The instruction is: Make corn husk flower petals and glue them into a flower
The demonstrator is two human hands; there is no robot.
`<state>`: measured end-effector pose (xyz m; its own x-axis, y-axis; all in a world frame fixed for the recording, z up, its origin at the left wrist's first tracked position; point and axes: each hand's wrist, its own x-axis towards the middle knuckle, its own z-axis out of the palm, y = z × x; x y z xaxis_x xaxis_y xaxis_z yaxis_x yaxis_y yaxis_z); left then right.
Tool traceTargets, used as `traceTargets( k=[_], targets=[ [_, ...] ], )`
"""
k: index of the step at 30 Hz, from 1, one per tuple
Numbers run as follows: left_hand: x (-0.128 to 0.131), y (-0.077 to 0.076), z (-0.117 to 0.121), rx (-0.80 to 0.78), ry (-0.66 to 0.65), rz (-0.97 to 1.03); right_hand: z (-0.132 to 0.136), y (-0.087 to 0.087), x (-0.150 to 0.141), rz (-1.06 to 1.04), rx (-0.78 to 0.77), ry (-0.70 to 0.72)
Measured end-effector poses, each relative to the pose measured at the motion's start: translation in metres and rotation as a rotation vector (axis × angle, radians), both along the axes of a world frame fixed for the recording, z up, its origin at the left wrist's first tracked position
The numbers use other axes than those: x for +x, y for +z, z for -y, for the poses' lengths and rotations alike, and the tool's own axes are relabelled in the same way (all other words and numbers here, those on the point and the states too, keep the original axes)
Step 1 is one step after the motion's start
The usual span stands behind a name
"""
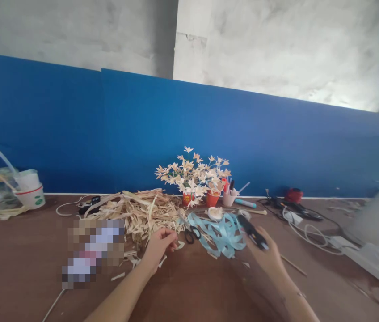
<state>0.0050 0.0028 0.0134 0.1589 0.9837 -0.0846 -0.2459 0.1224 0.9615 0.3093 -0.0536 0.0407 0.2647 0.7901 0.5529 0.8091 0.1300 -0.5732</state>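
My left hand point(162, 241) is over the near edge of a heap of pale dried husk strips point(142, 210), its thumb and fingers pinched together. Whatever is between those fingertips is too small to make out. Further right, my right hand point(266, 255) is closed around a long black tool point(252, 231), whose kind is blurred. Between the hands lie dark-handled scissors point(192, 233) and a loose tangle of light blue ribbon point(225, 235). Behind them, cream husk flowers point(189, 172) on thin stems stand in a red cup point(187, 199).
An orange-red cup point(212, 198) and a white cup of pens point(229, 197) stand near the blue partition point(136, 125). White cups point(31, 196) are at far left. Cables point(310, 232) and a power strip point(370, 264) lie right. A pixelated patch covers something at left.
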Motion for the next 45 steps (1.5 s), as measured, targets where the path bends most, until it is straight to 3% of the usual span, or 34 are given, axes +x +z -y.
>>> traceTargets(
  k=[4,9,21,45],
  targets=[
    [-0.001,0.0,0.0,-0.008,0.017,0.0,-0.018,0.005,-0.072,0.023,0.032,0.468],
    [-0.003,0.0,-0.002,0.01,0.057,-0.046,-0.032,0.011,-0.125,0.11,-0.015,0.7],
    [-0.004,-0.008,-0.006,0.027,0.068,-0.092,-0.034,-0.007,-0.134,0.113,-0.06,0.665],
    [-0.004,-0.004,-0.003,0.036,0.059,-0.081,-0.036,-0.01,-0.135,0.151,-0.078,0.654]
  ],
)
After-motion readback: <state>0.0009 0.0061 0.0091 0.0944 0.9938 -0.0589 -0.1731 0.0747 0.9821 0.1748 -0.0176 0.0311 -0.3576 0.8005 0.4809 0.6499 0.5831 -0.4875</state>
